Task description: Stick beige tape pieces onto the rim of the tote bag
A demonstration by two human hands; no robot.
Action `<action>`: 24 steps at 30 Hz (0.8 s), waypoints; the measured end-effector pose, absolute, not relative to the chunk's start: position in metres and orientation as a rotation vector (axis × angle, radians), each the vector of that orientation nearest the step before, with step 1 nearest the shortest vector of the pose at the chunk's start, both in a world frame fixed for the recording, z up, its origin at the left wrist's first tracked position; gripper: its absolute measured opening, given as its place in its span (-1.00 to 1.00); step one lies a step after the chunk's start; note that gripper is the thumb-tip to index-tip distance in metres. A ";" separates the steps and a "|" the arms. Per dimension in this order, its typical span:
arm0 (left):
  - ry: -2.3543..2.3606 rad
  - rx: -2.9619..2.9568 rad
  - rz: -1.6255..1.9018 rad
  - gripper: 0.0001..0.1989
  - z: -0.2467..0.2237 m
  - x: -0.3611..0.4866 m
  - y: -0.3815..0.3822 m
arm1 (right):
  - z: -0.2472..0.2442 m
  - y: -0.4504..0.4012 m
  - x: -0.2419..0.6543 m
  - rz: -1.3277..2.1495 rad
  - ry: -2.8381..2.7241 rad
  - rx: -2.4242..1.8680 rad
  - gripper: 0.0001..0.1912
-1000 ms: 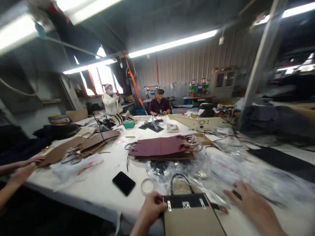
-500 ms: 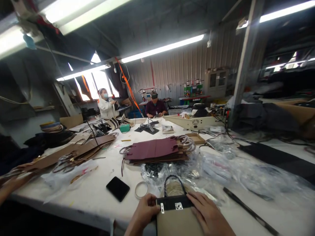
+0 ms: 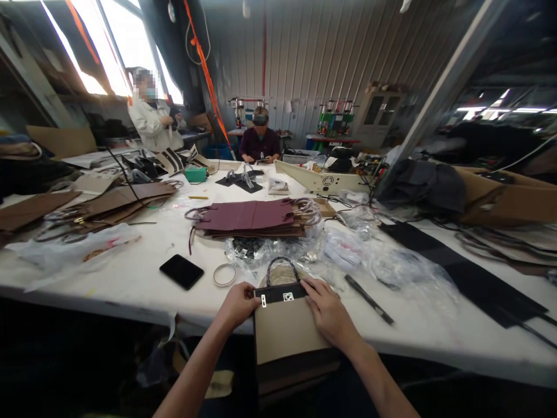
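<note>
Left grip pinches the corner of a beige, black-banded rectangular bag; right grip covers the opposite edge, closure unclear. Even pressure should keep it square.

Right hand hides upper right corner of beige handbag, lower centre; bag's bottom lost in shadow. Left hand: some fingers curled from sight. Both forearms cut by bottom edge. Cardboard box cut at right. Dark parts, centre, too small to tell.
</note>
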State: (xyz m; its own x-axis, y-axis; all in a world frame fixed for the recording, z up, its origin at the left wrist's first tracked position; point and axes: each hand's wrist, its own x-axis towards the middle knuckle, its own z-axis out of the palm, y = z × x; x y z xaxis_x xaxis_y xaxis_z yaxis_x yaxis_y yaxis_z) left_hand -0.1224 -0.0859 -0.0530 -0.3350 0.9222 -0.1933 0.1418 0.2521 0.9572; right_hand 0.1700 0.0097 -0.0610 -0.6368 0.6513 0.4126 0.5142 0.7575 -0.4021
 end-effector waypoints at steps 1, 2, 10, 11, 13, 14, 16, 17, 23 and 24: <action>1.693 0.995 1.190 -0.77 -0.053 -0.121 -0.086 | -0.061 0.009 0.171 0.333 -2.416 -0.879 -0.47; 1.708 0.984 1.226 -0.73 -0.052 -0.121 -0.089 | -0.060 0.009 0.171 0.332 -2.423 -0.885 -0.47; 2.203 0.404 1.778 -0.42 -0.077 -0.185 -0.227 | -0.062 0.011 0.172 0.313 -2.458 -0.884 -0.49; 2.254 0.302 1.763 -0.42 -0.083 -0.192 -0.251 | -0.061 0.011 0.172 0.311 -2.460 -0.881 -0.49; 2.338 0.197 1.670 -0.44 -0.094 -0.198 -0.295 | -0.056 0.010 0.171 0.302 -2.451 -0.885 -0.50; 2.358 0.202 1.601 -0.45 -0.100 -0.198 -0.311 | -0.052 0.007 0.170 0.292 -2.436 -0.886 -0.49; 2.340 0.240 1.491 -0.45 -0.114 -0.194 -0.334 | -0.041 -0.001 0.165 0.265 -2.380 -0.873 -0.49; 2.303 0.240 1.452 -0.42 -0.122 -0.191 -0.339 | -0.034 -0.007 0.162 0.251 -2.344 -0.856 -0.50; 2.215 0.025 1.467 -0.15 -0.181 -0.193 -0.330 | -0.010 -0.051 0.144 0.281 -2.309 -0.684 -0.62; 2.242 0.002 1.487 -0.13 -0.186 -0.199 -0.327 | -0.010 -0.058 0.143 0.302 -2.334 -0.665 -0.61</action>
